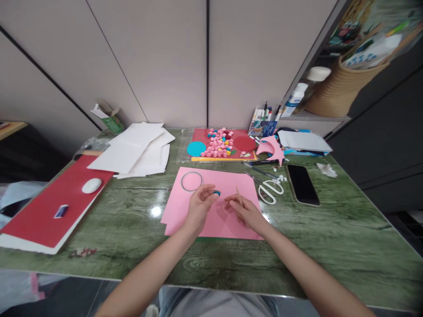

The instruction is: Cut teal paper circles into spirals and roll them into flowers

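Observation:
Between the thumb and fingers of my left hand (200, 206) is a small blue paper roll (217, 193). My right hand (246, 212) is closed around a thin light wooden stick (238, 193) that points up and away from me. Both hands hover over the pink paper sheets (178, 211), a short gap apart. A thin grey ring (191, 181) lies on the pink paper, beyond my left hand. Behind the paper, many small pink, blue, yellow and red paper rolls (220, 145) are heaped on a red sheet, beside a blue paper circle (196, 149) and a red circle (244, 143).
White-handled scissors (271, 190) and a black phone (302, 185) lie to the right. White sheets (132, 147) and a red board (56, 198) with a white oval object (91, 186) are left. A marker box (263, 123) stands at the wall near pink scraps (271, 148).

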Available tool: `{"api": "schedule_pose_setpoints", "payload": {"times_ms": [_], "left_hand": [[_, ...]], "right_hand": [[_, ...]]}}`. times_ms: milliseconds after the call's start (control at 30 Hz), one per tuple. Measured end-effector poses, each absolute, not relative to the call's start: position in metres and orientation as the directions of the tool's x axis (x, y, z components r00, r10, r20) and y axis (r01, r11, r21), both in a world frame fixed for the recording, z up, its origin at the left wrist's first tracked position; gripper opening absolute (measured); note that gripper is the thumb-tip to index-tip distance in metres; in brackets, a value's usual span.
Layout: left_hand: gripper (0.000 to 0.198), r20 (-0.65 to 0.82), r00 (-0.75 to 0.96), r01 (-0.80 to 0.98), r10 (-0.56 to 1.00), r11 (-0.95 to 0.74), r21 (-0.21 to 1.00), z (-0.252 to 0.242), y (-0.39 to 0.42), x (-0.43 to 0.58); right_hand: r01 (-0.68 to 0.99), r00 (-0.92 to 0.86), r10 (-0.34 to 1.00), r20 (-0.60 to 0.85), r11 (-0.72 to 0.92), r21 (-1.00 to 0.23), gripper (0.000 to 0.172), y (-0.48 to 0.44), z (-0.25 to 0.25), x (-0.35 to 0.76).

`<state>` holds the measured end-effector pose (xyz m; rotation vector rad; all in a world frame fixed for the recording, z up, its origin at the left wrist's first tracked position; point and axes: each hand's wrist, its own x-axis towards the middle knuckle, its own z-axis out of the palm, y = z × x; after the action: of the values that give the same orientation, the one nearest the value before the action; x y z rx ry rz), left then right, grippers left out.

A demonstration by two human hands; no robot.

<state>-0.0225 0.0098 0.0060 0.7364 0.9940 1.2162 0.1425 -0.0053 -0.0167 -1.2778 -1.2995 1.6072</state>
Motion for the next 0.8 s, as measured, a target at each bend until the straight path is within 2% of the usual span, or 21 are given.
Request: {"api": "schedule_pose_setpoints", "payload": {"times_ms": [133,300,533,800], "left_hand": [[0.033,-0.18,0.075,-0.412,0.981,0.195,0.89,0.007,0.012,-0.021],[0.027,-0.238,0.117,-0.485,0.964,0.265,0.834,0.009,0.011,-0.017],[0.022,-0.234,0.112,-0.457,0.966,0.259,0.851,0.003,0.011,-0.016],[0.036,-0.174,0.101,-0.403,0.98,0.2,0.893,-0.005,0.016,-0.02]], "right_hand": [[0.026,-0.297,0.912,-0.284,-0.289,-0.957,0.033,-0.005,-0.016,0.143],[0.046,-0.292,0.913,-0.285,-0.284,-0.958,0.031,-0.006,-0.013,0.143],[0.048,-0.289,0.918,-0.273,-0.271,-0.961,0.032,-0.006,-0.012,0.143],[0.04,-0.29,0.92,-0.264,-0.264,-0.964,0.033,-0.006,-0.013,0.143]]}}
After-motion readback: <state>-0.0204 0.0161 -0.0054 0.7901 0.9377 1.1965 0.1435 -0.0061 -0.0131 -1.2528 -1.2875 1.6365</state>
